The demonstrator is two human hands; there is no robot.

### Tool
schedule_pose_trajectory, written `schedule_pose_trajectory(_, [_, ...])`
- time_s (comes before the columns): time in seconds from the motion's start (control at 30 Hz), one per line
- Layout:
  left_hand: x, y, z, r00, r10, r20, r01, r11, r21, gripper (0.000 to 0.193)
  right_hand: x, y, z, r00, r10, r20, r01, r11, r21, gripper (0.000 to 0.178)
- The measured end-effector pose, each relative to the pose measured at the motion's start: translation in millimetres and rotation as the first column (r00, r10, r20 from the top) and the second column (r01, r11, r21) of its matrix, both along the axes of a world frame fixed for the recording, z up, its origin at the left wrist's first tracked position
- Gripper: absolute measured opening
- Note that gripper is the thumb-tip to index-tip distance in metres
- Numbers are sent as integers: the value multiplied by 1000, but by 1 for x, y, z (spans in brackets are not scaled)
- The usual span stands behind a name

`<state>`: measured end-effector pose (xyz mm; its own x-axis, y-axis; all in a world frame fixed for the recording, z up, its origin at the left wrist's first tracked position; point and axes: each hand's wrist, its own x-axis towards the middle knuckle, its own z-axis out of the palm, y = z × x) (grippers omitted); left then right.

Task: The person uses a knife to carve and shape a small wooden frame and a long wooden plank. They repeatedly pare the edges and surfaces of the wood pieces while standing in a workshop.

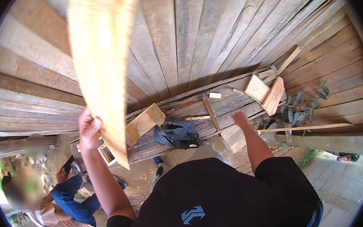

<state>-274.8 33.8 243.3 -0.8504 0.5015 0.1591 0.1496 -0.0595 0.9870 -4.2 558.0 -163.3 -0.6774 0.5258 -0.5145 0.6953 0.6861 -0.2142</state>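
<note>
Pale plank held upright against the timber wall

The long, light-coloured wooden plank [101,64] stands tilted, rising past the picture's top edge; its lower end, gripped at the edge by the left hand [90,130], hangs above stacked boards.

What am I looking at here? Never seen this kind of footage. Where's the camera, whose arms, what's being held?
There is no machine here, just a person working bare-handed. The single picture comes from a fisheye camera worn on the person's head, looking down, so straight boards bend near the rim.

The left hand grips a long pale wooden plank that runs up toward the camera. The right hand is stretched out, empty, over weathered grey planks.

Lying on those planks: small light wooden boxes, a dark crumpled cloth, thin strips of wood and a small leafy plant. Another person crouches at lower left.
</note>
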Motion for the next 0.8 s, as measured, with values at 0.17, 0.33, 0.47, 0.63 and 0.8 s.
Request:
schedule_pose_trajectory(0.17, [24, 81, -12, 988, -5, 157, 55, 947, -315, 36, -67, 66, -47, 965, -136, -226, 133, 991, -31, 25])
schedule_pose_trajectory(0.33, [29, 137, -60, 967, -89, 240, 205, 830, -518, 21, -82, 185, -119, 975, -131, -180, 152, 983, 108, 38])
schedule_pose_trajectory(0.47, [61, 128, -66, 978, 79, 192, 101, 627, -772, 37, -119, 111, -119, 997, -60, -55, 61, 998, 18, 45])
schedule_pose_trajectory(0.63, [55, 156, -77, 977, 95, 189, 108, 544, -832, 38, -115, 162, -133, 995, 11, -99, 16, 963, 268, 41])
schedule_pose_trajectory(0.8, [72, 153, -90, 947, 230, 222, 65, 541, -839, 37, -120, 124, -111, 990, 131, 49, -140, 940, 310, 27])
